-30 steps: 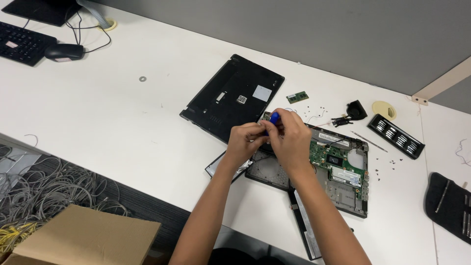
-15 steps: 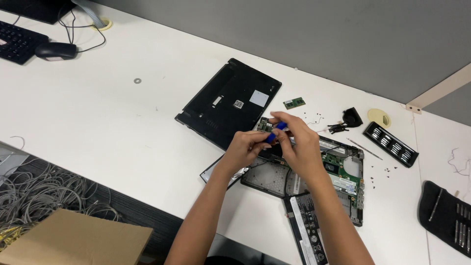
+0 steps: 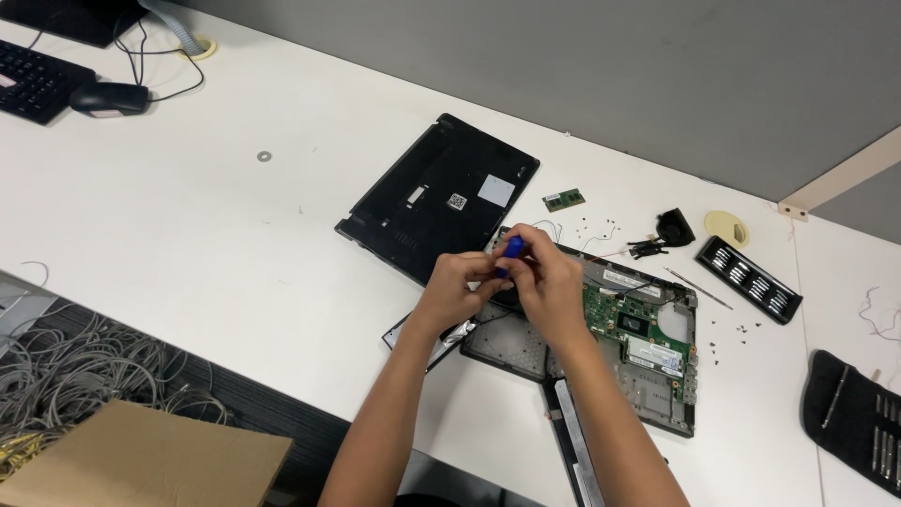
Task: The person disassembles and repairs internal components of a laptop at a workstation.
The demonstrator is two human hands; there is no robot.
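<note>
While the opened grey laptop base with its green circuit board (image 3: 638,329) lay flat on the white bench (image 3: 188,244), a small blue-handled screwdriver (image 3: 511,252) was held upright over its rear left corner, seemingly so that the tip could bear straight down on a screw, though the tip itself was hidden. The right hand (image 3: 549,286) was closed around the blue handle, and the left hand (image 3: 455,291) was curled with its fingertips pinched at the shaft beside it. The removed black bottom cover (image 3: 436,202) had been set just behind the base.
</note>
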